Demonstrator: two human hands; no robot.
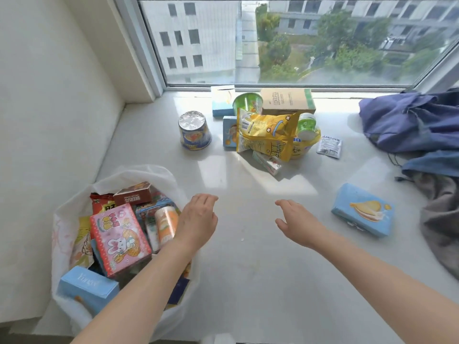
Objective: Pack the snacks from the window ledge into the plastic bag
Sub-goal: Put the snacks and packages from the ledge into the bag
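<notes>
A white plastic bag (pixel 139 175) stands open at the lower left of the ledge, holding several snacks, among them a pink rabbit box (pixel 119 240) and a brown box (pixel 133 196). My left hand (pixel 197 220) hovers at the bag's right rim, empty, fingers apart. My right hand (pixel 296 223) is over bare ledge, also empty and spread. A blue snack box (pixel 362 209) lies to its right. Farther back sit an upturned blue cup (pixel 194 130), a yellow snack bag (pixel 268 135), a green cup (pixel 247 103) and a cardboard box (pixel 286 101).
Blue and grey clothes (pixel 417 122) are heaped along the ledge's right side. The window (pixel 298 40) closes off the back and a white wall (pixel 49 120) the left. A small white sachet (pixel 329 147) lies beside the snack pile.
</notes>
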